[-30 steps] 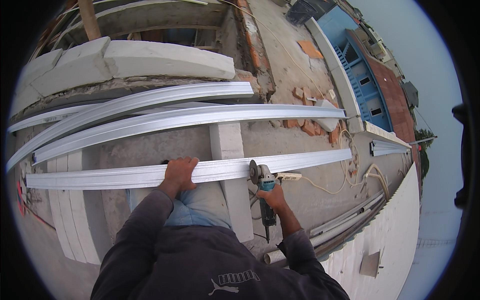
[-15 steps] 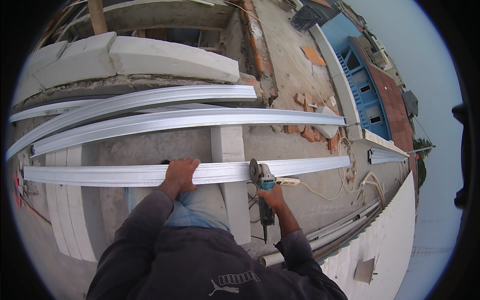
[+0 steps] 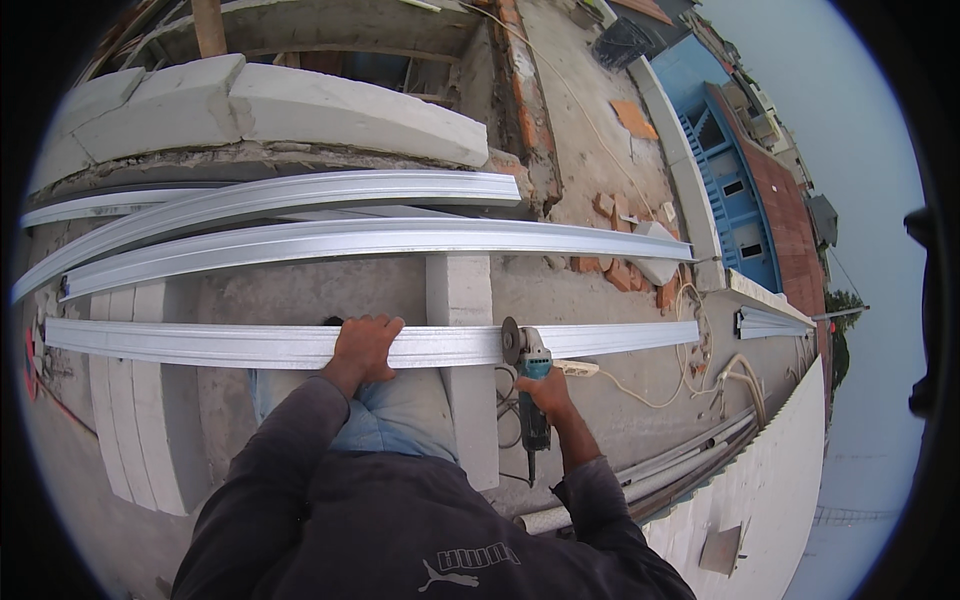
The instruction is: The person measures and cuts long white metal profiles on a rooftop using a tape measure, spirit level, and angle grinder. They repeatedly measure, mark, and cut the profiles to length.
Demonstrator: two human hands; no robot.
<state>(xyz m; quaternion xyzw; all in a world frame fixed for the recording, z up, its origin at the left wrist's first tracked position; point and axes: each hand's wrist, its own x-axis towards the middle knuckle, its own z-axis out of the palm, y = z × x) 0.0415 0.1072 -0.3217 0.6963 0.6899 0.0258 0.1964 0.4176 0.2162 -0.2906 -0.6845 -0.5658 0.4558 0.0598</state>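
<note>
A long silvery metal profile (image 3: 240, 345) lies crosswise over pale blocks (image 3: 470, 420) in front of me. My left hand (image 3: 366, 347) is closed over it, fingers across the top and the thumb at the near side. My right hand (image 3: 547, 392) grips a teal and black angle grinder (image 3: 536, 430), its body pointing toward me. The grinder's disc (image 3: 513, 341) stands on edge at the profile, just right of the block. Whether the disc touches the metal or spins cannot be made out.
More metal profiles (image 3: 400, 236) lie beyond, near a low white block wall (image 3: 350, 108). A white power strip (image 3: 578, 368) with a pale cable sits right of the grinder. Broken bricks (image 3: 620, 272) lie farther right; pipes (image 3: 690, 445) run along the near right edge.
The view has shifted slightly. Both hands keep their grips, and the grinder stays at nearly the same spot along the profile.
</note>
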